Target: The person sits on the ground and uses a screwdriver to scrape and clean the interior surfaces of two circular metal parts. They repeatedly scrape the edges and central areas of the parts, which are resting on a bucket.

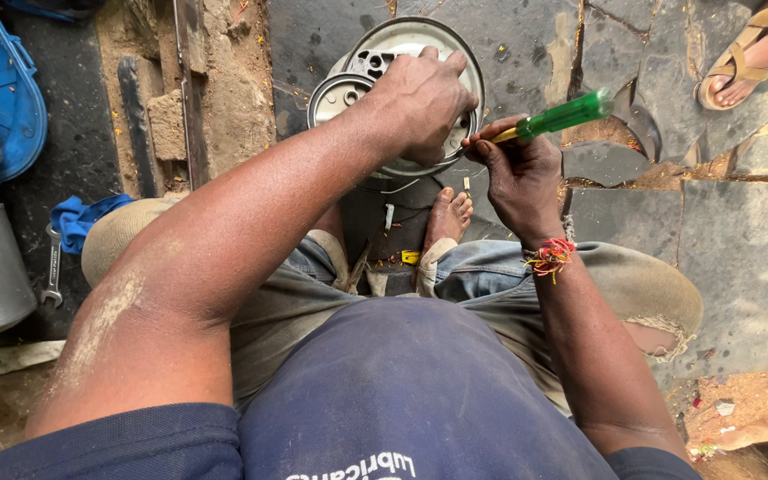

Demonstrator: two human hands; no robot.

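Gripping round metal housing [402,62], left hand [420,102] fingers clamped on its rim | right hand [522,173] fingers closed around green-handled screwdriver [562,116], shaft angling toward housing just beside left fingers.

Small yellow label [411,257] on the dark part between the feet, no packages, signs, screens

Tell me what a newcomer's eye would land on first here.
First the bright green-handled screwdriver, gripped in the right hand right of centre. Next to it, the left hand presses on a round grey metal part at top centre. A red thread wristband stands out on the right wrist.
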